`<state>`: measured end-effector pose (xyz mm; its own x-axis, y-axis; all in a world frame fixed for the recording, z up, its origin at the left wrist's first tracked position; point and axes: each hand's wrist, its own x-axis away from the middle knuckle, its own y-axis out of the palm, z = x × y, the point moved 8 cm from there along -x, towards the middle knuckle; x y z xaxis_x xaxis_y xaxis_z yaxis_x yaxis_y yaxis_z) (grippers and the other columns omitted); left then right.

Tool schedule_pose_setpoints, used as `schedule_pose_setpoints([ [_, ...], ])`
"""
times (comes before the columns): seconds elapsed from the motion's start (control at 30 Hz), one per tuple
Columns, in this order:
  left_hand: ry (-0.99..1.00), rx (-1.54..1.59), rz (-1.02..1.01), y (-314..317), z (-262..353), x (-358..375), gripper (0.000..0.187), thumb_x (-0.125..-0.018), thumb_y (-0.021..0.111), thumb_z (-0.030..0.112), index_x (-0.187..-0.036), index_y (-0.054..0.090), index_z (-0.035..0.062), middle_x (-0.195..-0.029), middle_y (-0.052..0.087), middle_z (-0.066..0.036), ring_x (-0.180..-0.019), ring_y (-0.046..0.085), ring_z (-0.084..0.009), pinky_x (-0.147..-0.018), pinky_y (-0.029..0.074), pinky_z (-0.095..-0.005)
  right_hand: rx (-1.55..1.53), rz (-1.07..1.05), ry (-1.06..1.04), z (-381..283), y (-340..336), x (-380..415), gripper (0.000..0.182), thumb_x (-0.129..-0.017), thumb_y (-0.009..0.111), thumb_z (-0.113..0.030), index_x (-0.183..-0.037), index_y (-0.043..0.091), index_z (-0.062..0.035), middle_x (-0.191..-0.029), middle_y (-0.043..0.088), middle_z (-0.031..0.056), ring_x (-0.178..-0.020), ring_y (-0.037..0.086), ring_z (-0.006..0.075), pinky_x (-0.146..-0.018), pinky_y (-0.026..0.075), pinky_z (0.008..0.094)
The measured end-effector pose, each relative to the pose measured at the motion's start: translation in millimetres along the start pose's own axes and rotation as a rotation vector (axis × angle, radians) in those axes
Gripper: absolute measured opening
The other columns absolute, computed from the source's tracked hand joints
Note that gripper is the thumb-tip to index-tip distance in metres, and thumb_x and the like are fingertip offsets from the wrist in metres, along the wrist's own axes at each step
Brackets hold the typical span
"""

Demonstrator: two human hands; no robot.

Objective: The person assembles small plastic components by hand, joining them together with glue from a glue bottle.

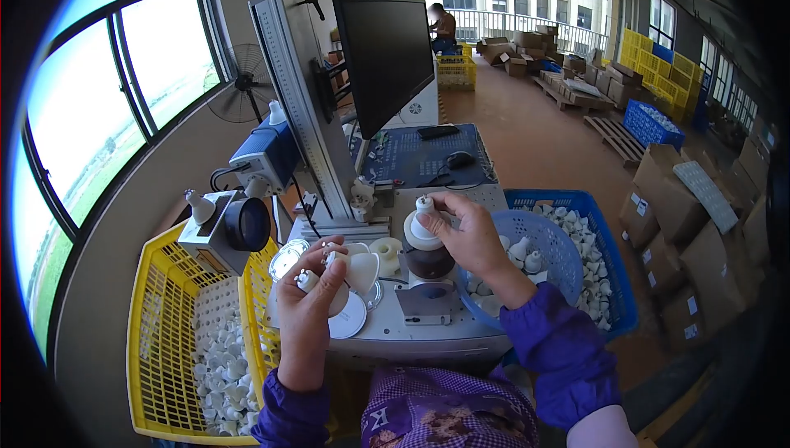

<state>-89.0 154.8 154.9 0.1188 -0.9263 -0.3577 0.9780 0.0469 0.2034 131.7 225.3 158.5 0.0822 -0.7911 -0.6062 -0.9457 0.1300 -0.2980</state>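
My left hand (306,308) is closed around a couple of white spotlight bulb housings (306,281), their pinned bases pointing up. In my right hand (465,238) the thumb and fingers pinch another white bulb housing (422,234). That one sits upright, base up, on or just above a dark round fixture (429,264) on a metal block (425,304). White round discs (349,316) and a pale plastic ring piece (385,255) lie between my hands on the machine table. Under my right forearm stands a translucent blue basket (564,260) with several housings inside.
A yellow crate (152,341) of white housings stands at left, a blue crate (623,296) of them at right. A laser head (222,230) overhangs the left side, beside an upright column (292,94) and monitor (385,61). Cardboard boxes (662,201) line the right; a person (444,28) sits far back.
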Motion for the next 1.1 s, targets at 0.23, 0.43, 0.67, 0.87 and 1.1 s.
schedule_pose_setpoints([
  [0.23, -0.129, 0.064, 0.033, -20.7, -33.5, 30.1, 0.018, -0.082, 0.069, 0.012, -0.097, 0.067, 0.0002, -0.119, 0.057, -0.015, -0.108, 0.054, -0.0214, -0.094, 0.041, -0.0325, 0.052, 0.104, -0.034, 0.2, 2.4, 6.8, 0.028, -0.082, 0.069, -0.022, -0.098, 0.063, 0.0005, -0.089, 0.066, 0.0144, -0.083, 0.065, 0.0259, -0.074, 0.049, 0.0352],
  [0.43, -0.211, 0.074, 0.032, -24.3, -57.9, 46.3, 0.018, -0.082, 0.069, 0.012, -0.095, 0.067, 0.0001, -0.119, 0.057, -0.015, -0.106, 0.054, -0.0212, -0.093, 0.041, -0.0325, 0.068, 0.172, -0.022, -2.0, 2.2, 10.1, 0.029, -0.083, 0.068, -0.023, -0.098, 0.063, 0.0011, -0.087, 0.066, 0.014, -0.084, 0.064, 0.0265, -0.076, 0.048, 0.0356],
  [0.67, -0.267, 0.087, 0.058, -22.5, -70.1, 57.5, 0.018, -0.081, 0.069, 0.012, -0.094, 0.067, -0.0009, -0.116, 0.059, -0.016, -0.107, 0.054, -0.0219, -0.094, 0.039, -0.0329, 0.022, 0.078, 0.027, 5.6, 2.8, 7.1, 0.033, -0.085, 0.067, -0.027, -0.104, 0.062, -0.0001, -0.098, 0.062, 0.0157, -0.09, 0.061, 0.0253, -0.08, 0.047, 0.0348],
  [0.87, -0.32, 0.132, 0.045, -17.6, -83.4, 63.6, 0.018, -0.082, 0.068, 0.009, -0.095, 0.067, -0.0015, -0.118, 0.058, -0.015, -0.107, 0.055, -0.0216, -0.094, 0.04, -0.0318, -0.038, 0.01, 0.01, 12.9, 4.3, 4.8, 0.038, -0.086, 0.066, -0.031, -0.108, 0.061, -0.0014, -0.102, 0.06, 0.014, -0.095, 0.06, 0.0248, -0.082, 0.047, 0.033],
  [1.1, -0.351, 0.161, 0.09, -19.8, -92.5, 74.4, 0.016, -0.082, 0.067, 0.007, -0.094, 0.066, -0.0025, -0.116, 0.059, -0.016, -0.106, 0.055, -0.0222, -0.093, 0.041, -0.0322, -0.075, 0.085, -0.035, 26.9, -46.7, 8.3, 0.045, -0.085, 0.067, -0.033, -0.118, 0.057, -0.0051, -0.114, 0.061, 0.0105, -0.096, 0.06, 0.02, -0.078, 0.047, 0.0307],
])
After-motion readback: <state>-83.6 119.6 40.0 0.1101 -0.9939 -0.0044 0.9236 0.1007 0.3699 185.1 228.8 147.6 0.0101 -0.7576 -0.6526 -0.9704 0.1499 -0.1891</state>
